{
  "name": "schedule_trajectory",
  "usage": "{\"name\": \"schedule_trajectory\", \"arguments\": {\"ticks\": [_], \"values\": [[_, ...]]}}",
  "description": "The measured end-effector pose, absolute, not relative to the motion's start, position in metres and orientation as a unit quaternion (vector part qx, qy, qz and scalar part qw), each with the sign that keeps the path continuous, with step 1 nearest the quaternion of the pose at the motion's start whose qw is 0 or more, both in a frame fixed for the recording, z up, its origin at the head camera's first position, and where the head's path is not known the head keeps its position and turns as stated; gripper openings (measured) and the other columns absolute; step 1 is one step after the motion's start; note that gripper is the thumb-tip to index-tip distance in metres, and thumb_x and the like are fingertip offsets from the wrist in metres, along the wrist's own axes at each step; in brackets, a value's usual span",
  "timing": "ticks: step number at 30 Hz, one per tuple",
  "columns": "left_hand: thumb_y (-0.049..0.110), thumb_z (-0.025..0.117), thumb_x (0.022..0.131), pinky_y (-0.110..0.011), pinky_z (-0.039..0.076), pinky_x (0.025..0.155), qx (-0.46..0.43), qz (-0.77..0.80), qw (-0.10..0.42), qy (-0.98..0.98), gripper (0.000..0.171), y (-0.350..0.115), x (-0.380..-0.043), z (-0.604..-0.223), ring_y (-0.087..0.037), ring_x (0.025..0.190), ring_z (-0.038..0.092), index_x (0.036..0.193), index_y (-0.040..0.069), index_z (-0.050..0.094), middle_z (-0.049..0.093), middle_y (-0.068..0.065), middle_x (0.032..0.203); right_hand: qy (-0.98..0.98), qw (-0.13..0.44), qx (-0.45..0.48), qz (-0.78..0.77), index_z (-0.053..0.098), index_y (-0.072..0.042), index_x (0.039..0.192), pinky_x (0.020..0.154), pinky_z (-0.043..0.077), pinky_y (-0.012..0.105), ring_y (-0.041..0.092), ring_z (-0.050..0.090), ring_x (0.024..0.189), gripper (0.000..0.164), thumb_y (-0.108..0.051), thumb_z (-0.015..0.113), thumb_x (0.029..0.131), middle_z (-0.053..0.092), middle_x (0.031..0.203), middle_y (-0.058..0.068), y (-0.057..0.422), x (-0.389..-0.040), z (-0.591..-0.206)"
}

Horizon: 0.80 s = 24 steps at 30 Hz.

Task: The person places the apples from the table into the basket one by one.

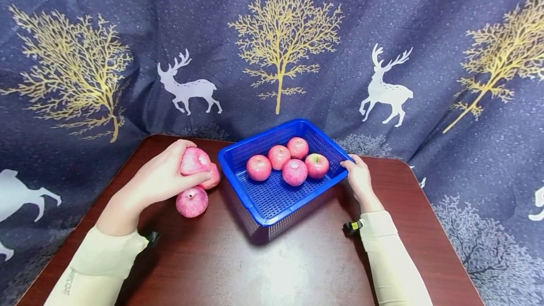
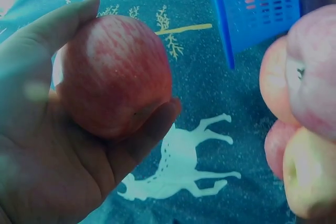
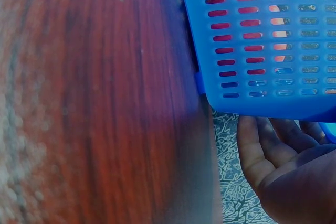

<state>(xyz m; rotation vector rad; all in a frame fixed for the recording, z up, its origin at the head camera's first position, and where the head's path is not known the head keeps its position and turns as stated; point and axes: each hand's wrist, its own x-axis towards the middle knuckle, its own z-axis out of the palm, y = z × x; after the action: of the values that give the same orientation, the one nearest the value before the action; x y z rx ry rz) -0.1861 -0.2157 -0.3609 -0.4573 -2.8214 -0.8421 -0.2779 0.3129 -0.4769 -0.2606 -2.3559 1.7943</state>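
My left hand [image 1: 163,174] holds a red-striped apple [image 2: 118,74], thumb and fingers curved round its sides, at the left of the table. Just behind and below it in the head view are two more apples, one partly hidden [image 1: 212,177] and one darker pink [image 1: 192,202]. A blue plastic basket [image 1: 250,202] stands at the table's middle, with several red apples [image 1: 295,172] inside. At the basket's right end, my right hand [image 1: 359,177] grips the rim, its fingers curled under the edge in the right wrist view.
The dark reddish-brown table [image 1: 204,259] carries everything. A blue cloth [image 1: 238,89] with trees and deer hangs right behind its back edge. The basket's perforated wall [image 3: 273,40] rises beside the right hand.
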Motion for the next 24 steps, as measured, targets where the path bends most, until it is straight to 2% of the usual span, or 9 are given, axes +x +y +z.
{"name": "schedule_trajectory", "arguments": {"ticks": [10,17,24], "values": [[0.069,0.085,0.089,-0.05,0.056,0.094,-0.181,-0.294,0.082,-0.935,0.083,-0.184,-0.197,-0.351,-0.028,0.105,0.069,0.139,0.01,0.057,0.067,-0.009,0.123,-0.795,0.082,-0.096,0.594,0.066,0.004,0.139,0.085,0.051,0.022,0.028,0.065,0.106,0.039,-0.018,0.058,0.108,0.066,0.132,0.029,0.314,-0.276,-0.476],[0.072,0.085,0.086,-0.045,0.056,0.091,-0.187,-0.308,0.066,-0.93,0.082,-0.158,-0.204,-0.344,-0.025,0.1,0.069,0.137,0.013,0.057,0.066,-0.006,0.122,-0.796,0.086,-0.1,0.59,0.066,0.004,0.138,0.087,0.049,0.023,0.028,0.063,0.107,0.039,-0.018,0.058,0.107,0.066,0.132,0.028,0.314,-0.277,-0.477],[0.083,0.079,0.083,-0.047,0.057,0.098,-0.207,-0.296,0.056,-0.931,0.087,-0.135,-0.211,-0.341,-0.022,0.109,0.068,0.136,0.018,0.057,0.066,0.0,0.124,-0.799,0.083,-0.1,0.588,0.066,0.003,0.139,0.087,0.05,0.023,0.03,0.063,0.108,0.039,-0.018,0.058,0.107,0.066,0.132,0.028,0.312,-0.279,-0.477]]}}
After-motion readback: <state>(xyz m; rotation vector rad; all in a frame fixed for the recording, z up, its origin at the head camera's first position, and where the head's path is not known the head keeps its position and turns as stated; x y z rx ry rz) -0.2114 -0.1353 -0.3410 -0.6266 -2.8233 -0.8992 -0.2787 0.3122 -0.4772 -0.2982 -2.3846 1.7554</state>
